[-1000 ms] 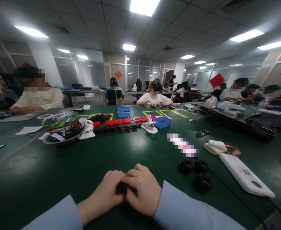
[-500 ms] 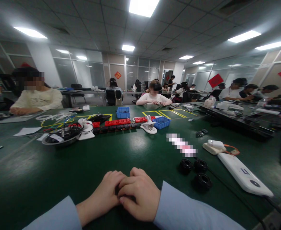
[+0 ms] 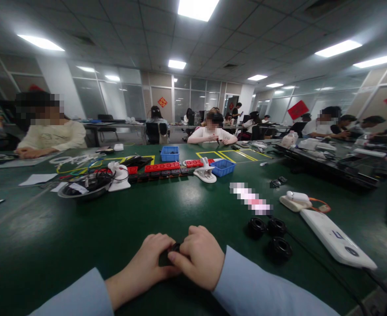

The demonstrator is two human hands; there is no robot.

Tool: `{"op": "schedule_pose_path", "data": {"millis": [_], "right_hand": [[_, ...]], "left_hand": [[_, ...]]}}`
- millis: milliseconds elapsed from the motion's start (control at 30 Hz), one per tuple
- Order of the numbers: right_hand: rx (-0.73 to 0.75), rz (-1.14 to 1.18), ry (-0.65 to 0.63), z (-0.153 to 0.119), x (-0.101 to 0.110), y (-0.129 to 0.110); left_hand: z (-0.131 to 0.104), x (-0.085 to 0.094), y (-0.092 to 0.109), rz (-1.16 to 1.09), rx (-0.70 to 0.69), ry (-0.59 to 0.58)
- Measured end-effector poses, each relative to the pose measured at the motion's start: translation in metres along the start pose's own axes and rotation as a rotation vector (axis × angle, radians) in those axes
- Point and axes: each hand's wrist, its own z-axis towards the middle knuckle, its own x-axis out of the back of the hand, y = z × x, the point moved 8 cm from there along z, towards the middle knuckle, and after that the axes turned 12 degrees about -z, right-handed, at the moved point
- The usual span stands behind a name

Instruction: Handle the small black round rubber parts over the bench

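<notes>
Above the green table's near edge, my left hand [image 3: 150, 259] and my right hand [image 3: 200, 258] meet, fingers curled. A small black part [image 3: 175, 247] shows between them, gripped by both; most of it is covered by the fingers, so its exact shape cannot be made out. To the right of my right hand lie three black ring-shaped parts, among them a front ring [image 3: 280, 249], a left ring [image 3: 257, 227] and a right ring [image 3: 276, 226].
On the right lies a white power bank [image 3: 336, 239] with a black cable. Ahead stand a red-and-black strip [image 3: 163, 167], a white clip stand [image 3: 205, 172], a blue bin [image 3: 222, 168] and a metal bowl [image 3: 81, 193]. Other people sit around the table.
My right hand has shifted slightly up and right, its fingers drawing back from my left hand. The black part now shows between them.
</notes>
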Motion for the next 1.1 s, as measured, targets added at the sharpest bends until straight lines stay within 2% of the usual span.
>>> {"op": "schedule_pose_path", "data": {"millis": [133,233,400,667,867,1100], "right_hand": [[-0.177,-0.015,-0.037,0.001,-0.005,0.018],[-0.256,0.017,-0.004,-0.001,-0.005,0.024],[-0.185,0.144,0.103,-0.004,0.006,0.014],[-0.148,0.175,0.059,-0.002,-0.004,0.007],[-0.14,0.198,0.044,-0.003,-0.004,0.005],[0.013,0.246,0.055,-0.005,0.003,-0.008]], "left_hand": [[0.0,-0.001,0.001,-0.013,-0.01,-0.018],[0.0,-0.001,0.002,-0.026,-0.016,-0.024],[0.0,0.001,0.003,-0.012,0.005,-0.005],[-0.001,0.001,0.007,0.001,0.005,-0.011],[0.0,0.001,0.008,0.014,0.022,-0.016],[-0.001,-0.002,0.001,0.017,-0.008,0.002]]}}
